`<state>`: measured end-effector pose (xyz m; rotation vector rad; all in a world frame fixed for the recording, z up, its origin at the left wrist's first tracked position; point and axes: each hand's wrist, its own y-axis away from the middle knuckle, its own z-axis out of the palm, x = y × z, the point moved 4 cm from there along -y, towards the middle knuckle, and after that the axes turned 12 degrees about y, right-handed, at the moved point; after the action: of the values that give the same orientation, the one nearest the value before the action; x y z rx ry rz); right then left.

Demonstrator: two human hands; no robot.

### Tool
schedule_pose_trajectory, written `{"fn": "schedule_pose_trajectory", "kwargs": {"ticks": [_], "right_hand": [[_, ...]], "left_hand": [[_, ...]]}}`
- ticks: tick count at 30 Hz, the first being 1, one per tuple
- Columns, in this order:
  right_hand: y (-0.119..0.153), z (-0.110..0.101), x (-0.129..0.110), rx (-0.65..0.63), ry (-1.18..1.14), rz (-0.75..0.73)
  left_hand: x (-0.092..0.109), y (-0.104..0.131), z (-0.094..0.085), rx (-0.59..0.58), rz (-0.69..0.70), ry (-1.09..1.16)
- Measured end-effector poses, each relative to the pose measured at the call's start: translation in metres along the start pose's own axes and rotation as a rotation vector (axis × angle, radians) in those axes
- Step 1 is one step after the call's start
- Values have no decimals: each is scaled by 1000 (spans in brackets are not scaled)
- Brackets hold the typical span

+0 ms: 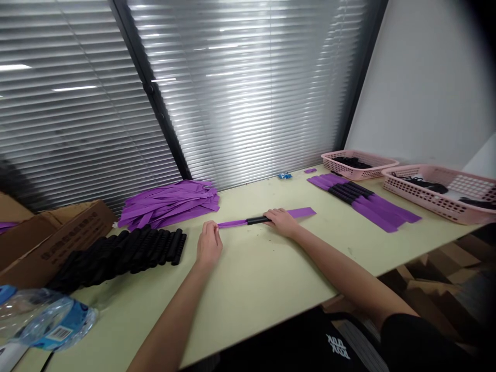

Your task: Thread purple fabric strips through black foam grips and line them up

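Note:
A purple strap [232, 223] runs through a short black tube-shaped grip [256, 220] over the middle of the table. Its left end is pinched in the fingers of my left hand [210, 243]. My right hand [282, 221] is closed around the right end of the black grip, and the flat purple tail sticks out beyond it to the right. To the left of my left hand lies a row of loose black grips [135, 250]. Behind them is a heap of purple straps [170, 202]. Several straps with grips on them [349, 194] lie side by side at the right.
Two pink baskets [445, 204] with black items stand at the right. A cardboard box [70, 237] and a clear plastic bottle [50, 318] are at the left. A small blue packet [284, 176] lies near the window blinds [248, 93]. The table's front edge crosses below my forearms.

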<state>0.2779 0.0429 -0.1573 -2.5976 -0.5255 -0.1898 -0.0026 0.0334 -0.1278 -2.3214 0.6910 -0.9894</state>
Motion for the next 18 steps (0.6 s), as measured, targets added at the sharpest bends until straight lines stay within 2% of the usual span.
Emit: {"fn": "schedule_pose_trajectory", "kwargs": {"ticks": [3,8,13,18], "right_hand": [[2,2,0,-15,-3,9],[1,-5,-11,-26,17,-9],[0,-16,-42,7,48,-104],[0,-22,-59,49,63,-149]], "left_hand": [[2,4,2,-61,-12,-98],[25,9,5,-93,106,-284],[46,18,20,-289,180,-379],[40,21,29,-484,68,-377]]}}
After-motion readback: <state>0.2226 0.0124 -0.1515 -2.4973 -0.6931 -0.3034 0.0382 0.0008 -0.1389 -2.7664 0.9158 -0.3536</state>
